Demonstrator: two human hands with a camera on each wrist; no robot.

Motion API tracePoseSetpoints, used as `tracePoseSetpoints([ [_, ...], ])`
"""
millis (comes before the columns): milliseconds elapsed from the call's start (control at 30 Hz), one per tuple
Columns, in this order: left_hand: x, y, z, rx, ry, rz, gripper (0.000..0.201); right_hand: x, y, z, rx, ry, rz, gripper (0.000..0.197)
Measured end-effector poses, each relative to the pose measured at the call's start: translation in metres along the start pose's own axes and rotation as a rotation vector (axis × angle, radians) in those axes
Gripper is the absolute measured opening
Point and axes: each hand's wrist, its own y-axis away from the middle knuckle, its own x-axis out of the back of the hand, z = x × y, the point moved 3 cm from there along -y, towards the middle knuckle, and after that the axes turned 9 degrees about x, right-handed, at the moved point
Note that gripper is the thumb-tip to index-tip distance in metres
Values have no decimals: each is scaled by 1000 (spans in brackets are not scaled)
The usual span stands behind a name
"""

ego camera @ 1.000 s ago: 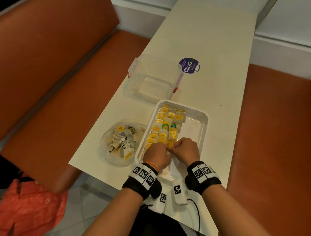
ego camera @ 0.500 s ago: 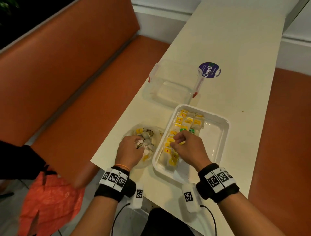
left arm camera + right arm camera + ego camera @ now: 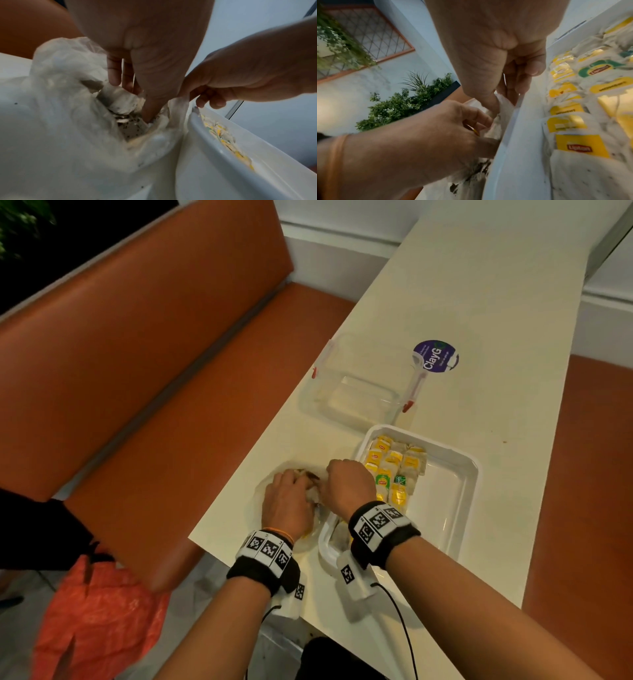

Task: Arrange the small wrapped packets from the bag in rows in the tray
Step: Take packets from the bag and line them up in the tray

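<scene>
While both hands work at the bag [image 3: 274, 484], the left hand [image 3: 286, 501] is sunk among the packets [image 3: 120, 100], fingers [image 3: 113, 75] curled down round a crumpled one deep in the opening. The right hand [image 3: 349, 484] pinches the bag's edge nearest the tray [image 3: 469, 474], apparently holding the mouth wide. Bag and tray touch side by side on the table [image 3: 445, 302], the bag to the left. Two rows of yellow- and green-labelled packets already run along the tray's left side, following its long axis away from the person; its right half lies bare. Judging by this, the next packet must travel right, over the rim just beside the bag. The left hand has the packet, though the right is nearer the rows. A clear tub [image 3: 352, 385] stands beyond the tray.
</scene>
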Motion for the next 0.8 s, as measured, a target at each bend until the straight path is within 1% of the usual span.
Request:
tracePoseSetpoints([
  [67,3,0,0,-4,1,22,47,1,-3,-1,-2,-9,-3,17],
  [133,4,-1,2,-29,-23,33,56,5,-4,-2,13,-47,27,14],
  [233,2,-3,1,-35,-68,-8,59,11,-1,-6,51,-124,45,18],
  [300,2,-3,-3,-20,-97,-17,50,14,2,-5,34,-193,58,20],
  [367,6,-3,-7,20,-68,20,36,16,3,-1,-5,-245,83,23],
  [400,8,-4,-8,41,-46,28,35,15,3,2,-28,-254,83,23],
  [433,7,-4,-9,51,-23,17,42,13,4,4,-46,-255,72,23],
  [500,3,-5,-8,40,15,-51,65,9,5,8,-72,-241,49,22],
  [533,1,-5,-7,36,22,-88,74,8,5,8,-82,-230,41,22],
  [567,-1,-5,-7,39,14,-118,77,8,6,9,-88,-220,39,22],
  [600,-2,-6,-7,44,1,-137,75,7,6,9,-92,-212,41,23],
  [667,-3,-8,-8,46,-7,-144,62,7,6,9,-92,-194,37,24],
  [767,1,-9,-11,66,63,-112,41,7,6,8,-89,-183,32,25],
  [800,2,-9,-12,72,79,-106,39,7,6,8,-90,-180,31,25],
])
